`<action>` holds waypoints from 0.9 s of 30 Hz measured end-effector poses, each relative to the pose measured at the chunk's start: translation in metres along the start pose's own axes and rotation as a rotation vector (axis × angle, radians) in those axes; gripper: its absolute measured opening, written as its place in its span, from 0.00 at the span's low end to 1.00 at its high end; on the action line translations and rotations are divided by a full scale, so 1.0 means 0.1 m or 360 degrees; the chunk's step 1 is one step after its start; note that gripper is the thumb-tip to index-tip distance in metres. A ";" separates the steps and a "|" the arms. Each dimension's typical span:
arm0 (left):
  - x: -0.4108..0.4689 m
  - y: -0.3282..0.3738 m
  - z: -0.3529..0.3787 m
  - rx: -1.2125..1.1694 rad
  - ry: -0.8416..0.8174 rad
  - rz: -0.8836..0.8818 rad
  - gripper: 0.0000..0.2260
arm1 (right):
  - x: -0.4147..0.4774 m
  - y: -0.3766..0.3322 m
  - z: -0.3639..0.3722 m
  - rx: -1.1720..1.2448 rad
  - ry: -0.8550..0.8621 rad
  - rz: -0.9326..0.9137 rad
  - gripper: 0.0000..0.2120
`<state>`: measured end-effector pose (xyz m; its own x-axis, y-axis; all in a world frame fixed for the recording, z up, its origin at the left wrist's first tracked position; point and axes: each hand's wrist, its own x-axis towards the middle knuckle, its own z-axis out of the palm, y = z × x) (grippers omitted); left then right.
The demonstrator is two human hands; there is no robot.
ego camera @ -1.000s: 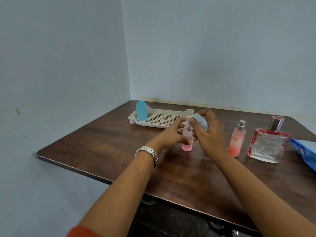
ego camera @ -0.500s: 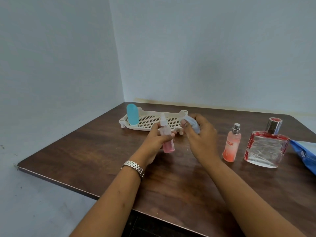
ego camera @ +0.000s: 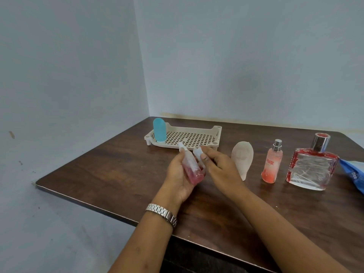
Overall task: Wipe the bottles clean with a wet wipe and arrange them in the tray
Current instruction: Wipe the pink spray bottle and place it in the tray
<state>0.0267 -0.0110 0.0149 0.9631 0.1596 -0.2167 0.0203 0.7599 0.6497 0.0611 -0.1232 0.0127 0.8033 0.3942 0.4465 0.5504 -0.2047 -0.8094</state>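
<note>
Above the surface [ego camera: 118, 174], we are gripping the pink bottle [ego camera: 194, 174] in our left hand [ego camera: 177, 178]; our right hand [ego camera: 222, 168] is curling against it, grasp unclear.

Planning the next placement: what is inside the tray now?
One blue bottle stands upright at the left end of the tray. No other bottle shows on the visible grid. The pink bottle and the right hand cover part of the near rim.

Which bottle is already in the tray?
The blue bottle, standing upright at the tray's left end. The others stand on the table or are in the left hand.
</note>
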 end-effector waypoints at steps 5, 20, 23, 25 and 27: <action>-0.05 0.02 0.01 -0.0021 0.0112 0.0058 0.21 | -0.14 -0.07 0.08 -0.0384 -0.0225 -0.0377 0.18; -0.20 -0.11 -0.18 -0.0175 0.0081 0.0042 0.18 | -0.34 -0.24 0.09 -0.0199 -0.0017 -0.0271 0.15; -0.23 -0.10 -0.21 -0.0158 0.0084 0.0065 0.19 | -0.43 -0.28 0.08 -0.0384 -0.0060 -0.0405 0.13; -0.26 -0.12 -0.21 -0.0126 0.0061 0.0085 0.19 | -0.37 -0.28 0.06 -0.0378 -0.0045 -0.0342 0.12; -0.28 -0.15 -0.19 -0.0070 0.0054 0.0101 0.20 | -0.27 -0.29 0.08 -0.0365 0.0039 -0.0269 0.11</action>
<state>-0.0053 -0.0145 -0.0030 0.9525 0.2288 -0.2012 -0.0529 0.7745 0.6303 0.0213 -0.1205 0.0212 0.6995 0.4187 0.5791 0.7118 -0.3364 -0.6166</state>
